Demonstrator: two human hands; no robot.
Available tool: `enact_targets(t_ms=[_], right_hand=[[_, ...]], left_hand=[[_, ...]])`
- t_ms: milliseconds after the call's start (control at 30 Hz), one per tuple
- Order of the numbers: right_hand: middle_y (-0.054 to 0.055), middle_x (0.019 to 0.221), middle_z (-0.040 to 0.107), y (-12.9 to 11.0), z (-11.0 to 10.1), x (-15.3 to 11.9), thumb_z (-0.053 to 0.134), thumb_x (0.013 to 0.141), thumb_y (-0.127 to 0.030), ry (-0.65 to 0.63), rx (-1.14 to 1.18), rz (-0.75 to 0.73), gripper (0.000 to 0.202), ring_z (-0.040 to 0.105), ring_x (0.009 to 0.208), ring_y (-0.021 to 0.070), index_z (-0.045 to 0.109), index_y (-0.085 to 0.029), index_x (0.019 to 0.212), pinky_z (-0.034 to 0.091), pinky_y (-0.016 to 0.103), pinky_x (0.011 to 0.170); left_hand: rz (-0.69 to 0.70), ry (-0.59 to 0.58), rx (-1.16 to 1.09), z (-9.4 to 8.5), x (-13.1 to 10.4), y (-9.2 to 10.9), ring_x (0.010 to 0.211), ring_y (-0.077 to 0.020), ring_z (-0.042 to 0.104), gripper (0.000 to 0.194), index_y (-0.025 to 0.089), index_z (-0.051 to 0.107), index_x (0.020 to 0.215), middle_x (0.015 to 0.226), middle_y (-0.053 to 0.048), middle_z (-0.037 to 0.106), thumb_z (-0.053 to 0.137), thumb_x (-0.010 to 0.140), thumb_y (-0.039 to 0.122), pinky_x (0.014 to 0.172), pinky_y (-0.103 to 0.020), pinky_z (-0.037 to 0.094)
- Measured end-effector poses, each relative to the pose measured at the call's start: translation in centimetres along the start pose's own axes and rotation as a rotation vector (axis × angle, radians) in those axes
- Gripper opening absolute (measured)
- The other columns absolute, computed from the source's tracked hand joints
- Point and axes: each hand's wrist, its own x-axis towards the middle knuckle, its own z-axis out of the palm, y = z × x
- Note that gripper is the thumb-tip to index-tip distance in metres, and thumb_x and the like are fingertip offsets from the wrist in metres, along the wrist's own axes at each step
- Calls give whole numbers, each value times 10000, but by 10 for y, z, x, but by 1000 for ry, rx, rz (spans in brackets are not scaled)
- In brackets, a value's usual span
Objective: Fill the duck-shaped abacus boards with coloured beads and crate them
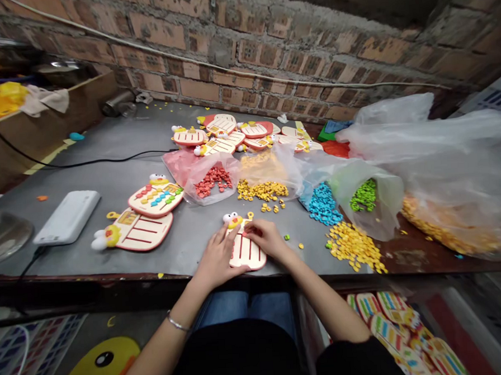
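Note:
A cream toy board (250,253) with a duck head and dark red slots lies at the table's front edge. My left hand (217,257) holds its left side, thumb by the lower edge and fingers over the upper part. The fingers of my right hand (266,237) are pinched together over the board's upper slots, with a bit of red, seemingly a small bead, at their tips. Left of my hands, a board with coloured beads (156,197) overlaps another board with bare slots (146,232).
Bags of red beads (213,181), yellow beads (263,190), blue beads (323,204) and green beads (363,195) lie open beyond my hands. A loose yellow pile (355,246) sits at right. More boards (222,136) are heaped behind. A white power bank (68,216) lies left.

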Motion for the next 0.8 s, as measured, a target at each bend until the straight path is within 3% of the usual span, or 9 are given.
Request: enact_targets(t_ms=[200, 333, 400, 533, 667, 733, 800], right_hand=[[34, 857, 691, -11, 22, 15, 629, 828, -187, -53, 69, -47, 163, 620, 741, 164, 665, -192, 987, 470, 268, 699], [28, 886, 698, -4, 11, 16, 674, 810, -266, -221, 195, -90, 231, 633, 760, 164, 669, -189, 1028, 482, 270, 718], [38, 895, 699, 7, -3, 16, 656, 830, -292, -155, 193, -47, 204, 634, 769, 170, 675, -187, 1005, 488, 279, 716], [92, 945, 664, 36, -33, 23, 590, 851, -181, 209, -175, 23, 156, 603, 856, 208, 687, -173, 973, 483, 342, 782], [114, 972, 631, 55, -44, 36, 565, 833, -100, 88, -529, -33, 172, 560, 931, 236, 709, -183, 877, 463, 374, 834], [107, 919, 630, 58, -46, 37, 530, 855, -101, 54, -569, -38, 190, 559, 886, 225, 698, -180, 814, 467, 351, 791], [100, 899, 631, 57, -49, 34, 503, 875, -118, 101, -505, -42, 197, 568, 857, 216, 686, -176, 833, 470, 340, 768]], left_hand=[[44, 72, -69, 4, -1, -4, 1419, -304, 266, 1159, 241, 11, 1499, 1549, -153, 255, 778, 661, 470, 1085, -455, 335], [36, 103, -28, 3, -2, -1, 1407, -306, 291, 1143, 240, 12, 1495, 1552, -158, 247, 768, 668, 465, 1072, -449, 326], [35, 99, 14, 0, -2, 1, 1398, -319, 301, 1135, 228, 41, 1496, 1538, -167, 281, 761, 661, 494, 1075, -467, 297], [61, 65, 39, -9, -1, 5, 1392, -330, 301, 1080, 186, 158, 1486, 1525, -178, 303, 736, 647, 544, 1087, -479, 253], [77, 35, 46, -14, -2, 7, 1387, -332, 299, 848, 191, 345, 1395, 1532, -169, 290, 692, 680, 489, 1081, -485, 253], [81, 26, 50, -14, -3, 7, 1382, -329, 308, 777, 194, 387, 1355, 1533, -171, 287, 678, 693, 479, 1084, -487, 247], [76, 20, 51, -13, -3, 7, 1378, -321, 322, 758, 194, 399, 1337, 1526, -174, 304, 676, 697, 492, 1083, -480, 250]])
